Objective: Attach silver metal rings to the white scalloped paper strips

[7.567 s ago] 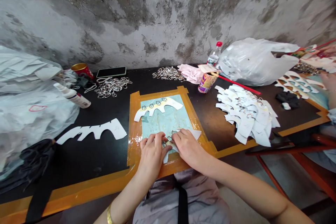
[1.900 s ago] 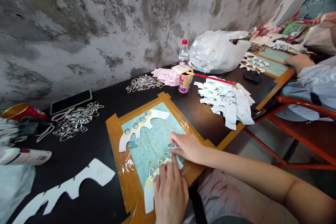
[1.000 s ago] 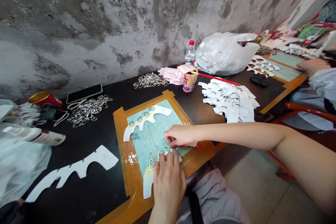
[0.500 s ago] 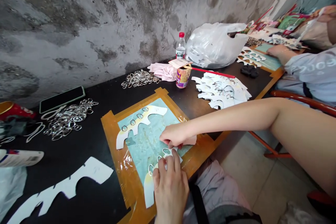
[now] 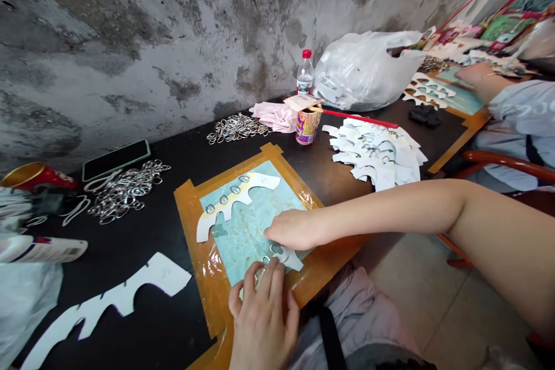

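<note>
My left hand (image 5: 264, 309) lies with its fingers stretched over a scalloped white card strip (image 5: 289, 258) near the front of the blue-green mat (image 5: 254, 225). Metal rings (image 5: 276, 248) sit along that strip's upper edge, partly covered by the fingers. Just beyond, my right hand (image 5: 291, 228) is closed and low over the mat; its fingertips are hidden beneath it, so what they hold cannot be made out. A second scalloped strip (image 5: 255, 181) with several rings rests at the mat's far side. Brown tape (image 5: 191, 231) frames the mat.
At left lie a bare scalloped strip (image 5: 151, 277), a white bottle (image 5: 52, 248), a ring pile (image 5: 130, 188) and a phone (image 5: 116, 160). Behind stand a paper cup (image 5: 308, 127), a water bottle (image 5: 304, 78) and a plastic bag (image 5: 368, 72). Stacked strips (image 5: 377, 153) and a co-worker's arm (image 5: 485, 81) are right.
My left hand has slid left along the front strip, covering its left part and uncovering more of its right end. My right hand stays over the mat, its fingertips now hidden. The view has shifted slightly.
</note>
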Motion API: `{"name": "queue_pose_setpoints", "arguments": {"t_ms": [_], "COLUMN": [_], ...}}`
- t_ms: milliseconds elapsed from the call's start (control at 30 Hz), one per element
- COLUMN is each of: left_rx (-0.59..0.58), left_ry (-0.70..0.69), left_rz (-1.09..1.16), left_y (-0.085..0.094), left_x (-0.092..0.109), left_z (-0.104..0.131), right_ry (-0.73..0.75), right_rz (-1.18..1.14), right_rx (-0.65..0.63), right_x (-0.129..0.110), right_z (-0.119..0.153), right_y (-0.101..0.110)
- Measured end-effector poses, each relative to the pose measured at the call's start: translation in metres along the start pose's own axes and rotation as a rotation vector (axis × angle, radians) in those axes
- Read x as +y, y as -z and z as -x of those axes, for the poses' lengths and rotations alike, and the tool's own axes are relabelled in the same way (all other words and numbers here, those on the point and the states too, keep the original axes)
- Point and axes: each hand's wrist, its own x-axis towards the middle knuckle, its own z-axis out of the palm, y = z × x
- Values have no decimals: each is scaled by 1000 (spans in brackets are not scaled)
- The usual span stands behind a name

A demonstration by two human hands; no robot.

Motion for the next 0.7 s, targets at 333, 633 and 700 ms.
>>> {"name": "queue_pose_setpoints", "arguments": {"t_ms": [333, 633, 700], "left_rx": [-90, -222, -226], "left_ry": [-71, -190, -183], "left_rz": [0, 24, 49], "left_y": [8, 20, 23], "left_x": [-10, -19, -21], "left_z": [-11, -22, -22], "right_ry": [-31, -8, 17], "right_rz": [-34, -9, 67], "right_rx": [72, 158, 233], "right_x": [8, 7, 4], "right_z": [8, 13, 15], "right_y": [-11, -19, -29]}}
